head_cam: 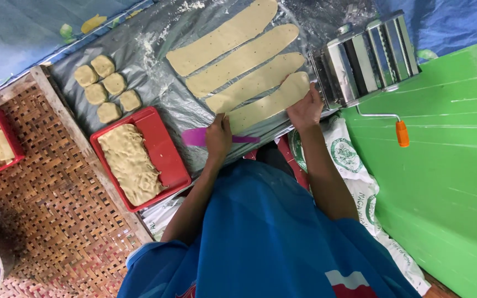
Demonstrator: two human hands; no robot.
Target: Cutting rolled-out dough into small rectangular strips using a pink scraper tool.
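Four dough strips (247, 60) were rolled; five dough lumps (106, 88) and tray dough (131, 163) remained. Your left hand (218, 138) gripped the purple scraper (197, 137); your right hand (305, 107) lay flat, fingers spread, on the nearest strip (266, 105).

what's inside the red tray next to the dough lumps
The red tray holds one rough slab of dough filling its left side; the right side is bare red. Whatever lies under the slab is covered.

The left hand (218, 138) grips a purple scraper (194, 137) at the near end of a dough strip (269, 103). The right hand (305, 107) presses that strip's far end, just beside the pasta roller (360, 58). Three more strips (238, 49) lie beyond the fingers.
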